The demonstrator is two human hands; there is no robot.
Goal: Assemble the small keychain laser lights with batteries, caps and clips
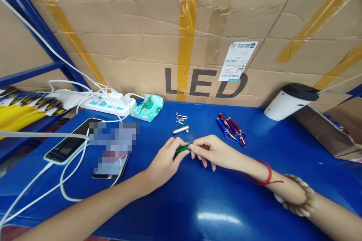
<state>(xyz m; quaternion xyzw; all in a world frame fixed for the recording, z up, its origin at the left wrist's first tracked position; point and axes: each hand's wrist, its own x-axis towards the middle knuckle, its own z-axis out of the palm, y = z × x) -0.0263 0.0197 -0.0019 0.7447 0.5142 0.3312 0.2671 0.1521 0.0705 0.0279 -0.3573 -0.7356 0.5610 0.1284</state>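
Note:
A green mini flashlight [181, 149], slim and tube-shaped, lies between the thumb and fingers of my left hand [166, 158]. At its right end, the thumb and index finger of my right hand [210, 148] are pinched together on the tip; any small part between them is hidden. Just beyond my hands is a silver mini flashlight [180, 130] on the blue table [169, 211]. Behind that lie a green carabiner clip [179, 124], a silver carabiner clip [182, 117] and tiny metal pieces. Several red, blue and purple mini flashlights [230, 127] with clips are grouped farther right.
Two phones, a dark-screened one [72, 141] and a partly blurred one [109, 169], lie at left among white cables [63, 184]. Along the back stand a power strip [106, 104], a tissue pack [148, 107] and a lidded paper cup [288, 101], before a large cardboard box [135, 56].

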